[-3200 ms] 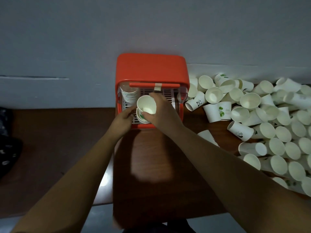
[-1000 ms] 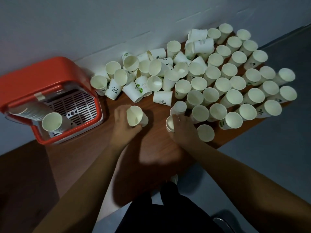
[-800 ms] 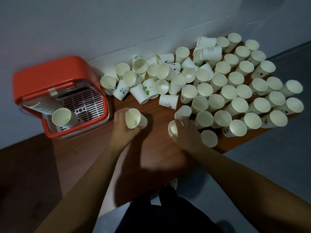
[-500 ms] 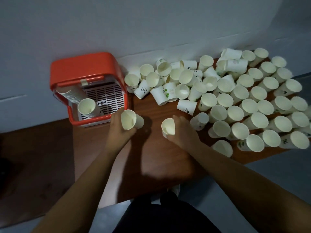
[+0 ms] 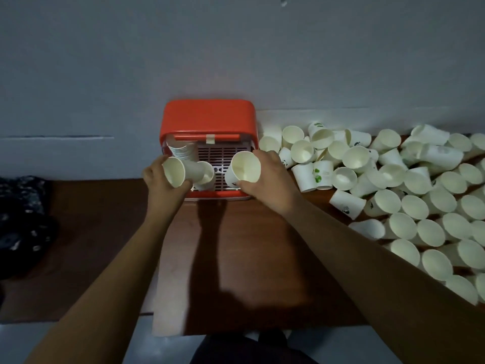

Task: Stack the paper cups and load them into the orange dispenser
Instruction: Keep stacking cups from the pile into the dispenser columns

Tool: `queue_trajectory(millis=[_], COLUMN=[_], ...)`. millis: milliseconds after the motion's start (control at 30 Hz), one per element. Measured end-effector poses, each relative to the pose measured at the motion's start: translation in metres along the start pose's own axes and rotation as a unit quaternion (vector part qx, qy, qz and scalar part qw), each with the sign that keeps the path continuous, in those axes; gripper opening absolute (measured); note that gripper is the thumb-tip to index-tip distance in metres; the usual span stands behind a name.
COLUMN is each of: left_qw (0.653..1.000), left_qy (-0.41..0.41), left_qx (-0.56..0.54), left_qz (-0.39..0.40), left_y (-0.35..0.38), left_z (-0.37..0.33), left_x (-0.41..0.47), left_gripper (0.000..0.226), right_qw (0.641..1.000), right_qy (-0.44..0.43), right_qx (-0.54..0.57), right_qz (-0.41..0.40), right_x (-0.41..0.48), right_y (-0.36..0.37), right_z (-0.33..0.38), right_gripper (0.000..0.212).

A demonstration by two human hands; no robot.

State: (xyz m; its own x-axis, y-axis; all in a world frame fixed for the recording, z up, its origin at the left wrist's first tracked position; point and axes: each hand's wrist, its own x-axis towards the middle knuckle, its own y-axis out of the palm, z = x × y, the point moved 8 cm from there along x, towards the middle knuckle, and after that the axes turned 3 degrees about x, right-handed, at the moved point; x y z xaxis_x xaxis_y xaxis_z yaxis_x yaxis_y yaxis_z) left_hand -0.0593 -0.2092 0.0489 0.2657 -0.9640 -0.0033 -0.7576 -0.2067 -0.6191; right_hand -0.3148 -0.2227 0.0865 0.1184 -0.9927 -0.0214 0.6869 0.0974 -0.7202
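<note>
One cup (image 5: 183, 170) is clasped by the left grip (image 5: 162, 187), a second cup (image 5: 245, 166) by the right grip (image 5: 267, 183); rims should be aligned before nesting.

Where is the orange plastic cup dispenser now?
In the head view, the orange plastic cup dispenser stands at centre on the brown wooden table, against the grey wall, with the pile of white paper cups to its right.

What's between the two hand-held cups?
Head view: a loose cup lying inside the orange dispenser, on its white slatted grille.
</note>
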Motion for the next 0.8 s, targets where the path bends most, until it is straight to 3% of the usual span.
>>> queue_trajectory(millis=[233, 433, 600, 700, 800], left_qw=[0.997, 0.972, 0.957, 0.948, 0.947], left_qy=[0.03, 0.121, 0.104, 0.083, 0.038], left_qx=[-0.008, 0.102, 0.054, -0.05, -0.087], left_qz=[0.066, 0.176, 0.266, 0.303, 0.308], left_y=[0.034, 0.076, 0.088, 0.084, 0.075], left_z=[0.011, 0.025, 0.037, 0.05, 0.065], left_x=[0.041, 0.059, 0.065, 0.063, 0.062], left_gripper=[0.078, 0.075, 0.094, 0.115, 0.102], right_qw=[0.999, 0.997, 0.993, 0.993, 0.994], right_qy=[0.012, 0.056, 0.079, 0.08, 0.071], right_qx=[0.03, 0.04, 0.075, 0.083, 0.085], right_qz=[-0.034, -0.033, -0.033, -0.026, -0.024], right_x=[0.019, 0.031, 0.036, 0.041, 0.051], right_y=[0.032, 0.046, 0.055, 0.067, 0.074], right_z=[0.007, 0.001, 0.006, 0.013, 0.025], right_gripper=[0.068, 0.065, 0.062, 0.067, 0.069])
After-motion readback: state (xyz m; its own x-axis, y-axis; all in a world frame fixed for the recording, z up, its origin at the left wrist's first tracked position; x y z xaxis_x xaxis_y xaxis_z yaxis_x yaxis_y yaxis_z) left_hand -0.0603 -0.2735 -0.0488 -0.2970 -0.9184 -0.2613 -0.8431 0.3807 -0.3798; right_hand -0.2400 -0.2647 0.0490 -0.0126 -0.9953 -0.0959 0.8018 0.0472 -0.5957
